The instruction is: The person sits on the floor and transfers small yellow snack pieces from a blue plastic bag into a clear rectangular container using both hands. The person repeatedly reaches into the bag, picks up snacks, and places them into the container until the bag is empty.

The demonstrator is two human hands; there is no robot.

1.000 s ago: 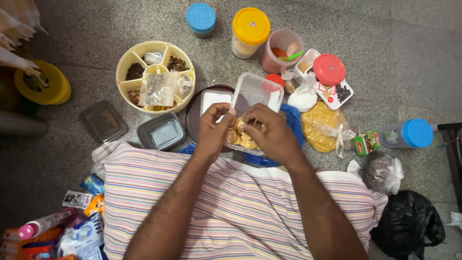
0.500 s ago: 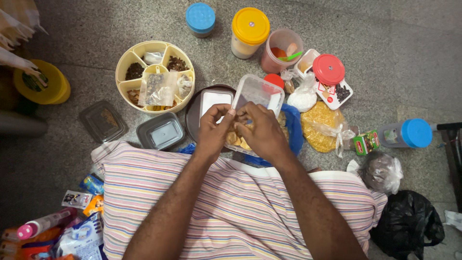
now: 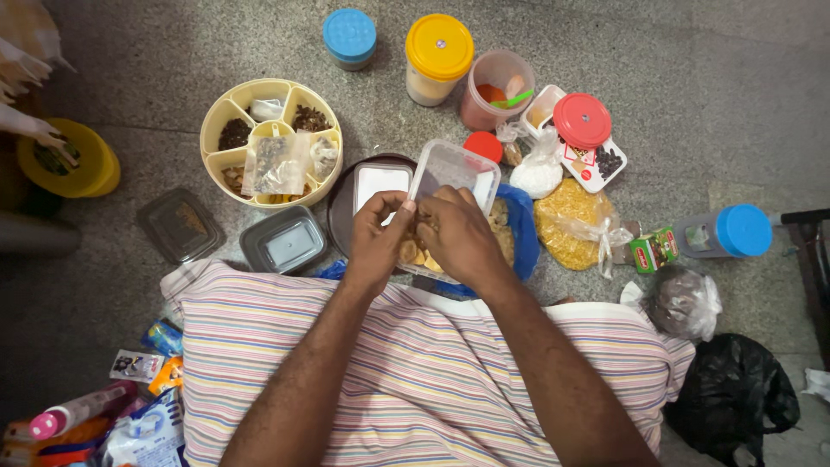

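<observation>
both hands meet over a clear tub point(image 3: 450, 186) of pale yellow pieces point(image 3: 413, 256) lying on the floor point(image 3: 709, 60) just past the striped lap. the left hand point(image 3: 378, 235) is curled, thumb and fingers pinching at the pieces; the right hand point(image 3: 460, 235) is closed over them beside it, what it grips hidden. left of the tub, a round yellow tray point(image 3: 216, 117) holds dark spices and small bags in its sections. beyond stand a blue-lid jar point(image 3: 349, 37), a yellow-lid jar point(image 3: 438, 57) and an open pink jar point(image 3: 493, 86) with orange powder.
</observation>
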